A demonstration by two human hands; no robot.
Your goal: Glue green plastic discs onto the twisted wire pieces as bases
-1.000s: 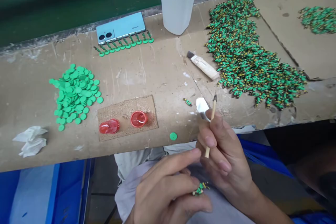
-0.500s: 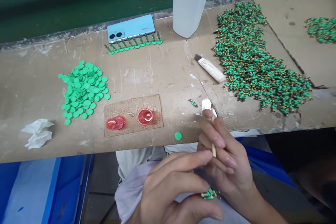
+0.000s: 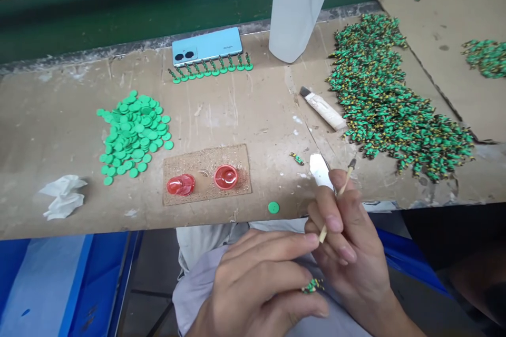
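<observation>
In front of the bench edge, my left hand [image 3: 261,279] pinches a tiny green, yellow and black toy figure [image 3: 312,286] between thumb and index finger. Another left fingertip reaches the pale lower end of a thin wooden stick [image 3: 323,234]. My right hand [image 3: 356,231] has its fingers closed around this stick, whose dark tip points up and to the right. Nearest on the bench are a single green disc [image 3: 273,207] with small holes, a loose figure [image 3: 296,158] and a white piece [image 3: 321,169] partly behind my right fingers.
Green discs [image 3: 136,131] lie heaped at left, near crumpled tissue [image 3: 65,196]. Two small red cups [image 3: 225,177] are on a cardboard piece [image 3: 205,155]. Figures on discs [image 3: 207,69] line a blue phone [image 3: 215,45]. A figure pile [image 3: 395,100], wrapped blade [image 3: 322,109] and white post [image 3: 296,10] are rightward.
The stick has swung from nearly upright to leaning right, and its dark tip now shows above my right fingers. The bench scene has shifted slightly right in view. My left pinch holds.
</observation>
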